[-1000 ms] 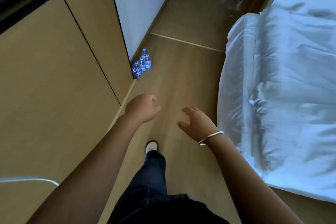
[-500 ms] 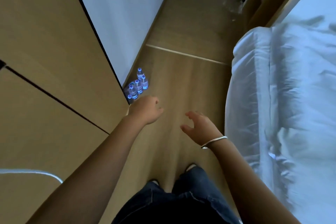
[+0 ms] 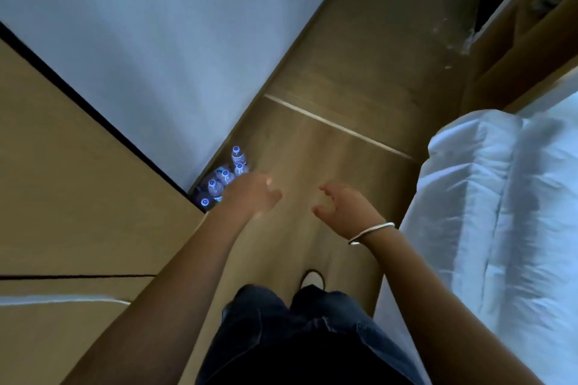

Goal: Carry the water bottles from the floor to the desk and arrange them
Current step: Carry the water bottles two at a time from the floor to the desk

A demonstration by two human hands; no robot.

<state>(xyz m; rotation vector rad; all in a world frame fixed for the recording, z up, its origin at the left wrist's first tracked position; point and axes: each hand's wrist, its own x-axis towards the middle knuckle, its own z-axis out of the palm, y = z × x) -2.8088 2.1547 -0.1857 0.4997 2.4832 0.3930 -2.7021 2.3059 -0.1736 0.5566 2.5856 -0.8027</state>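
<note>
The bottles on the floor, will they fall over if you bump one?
Probably. The bottles are tall, narrow and packed close by the wall, so one could knock others. They look capped, so likely no spill. A fallen one might roll on the smooth floor.

floor [image 3: 312, 150] open — bed [image 3: 500, 212] right, cabinet [image 3: 78, 181] left

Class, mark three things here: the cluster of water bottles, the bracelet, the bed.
water bottles [image 3: 225, 176], head view, cap of a middle bottle
bracelet [image 3: 372, 231], head view, band over the wrist
bed [image 3: 500, 212], head view, white sheet
</note>
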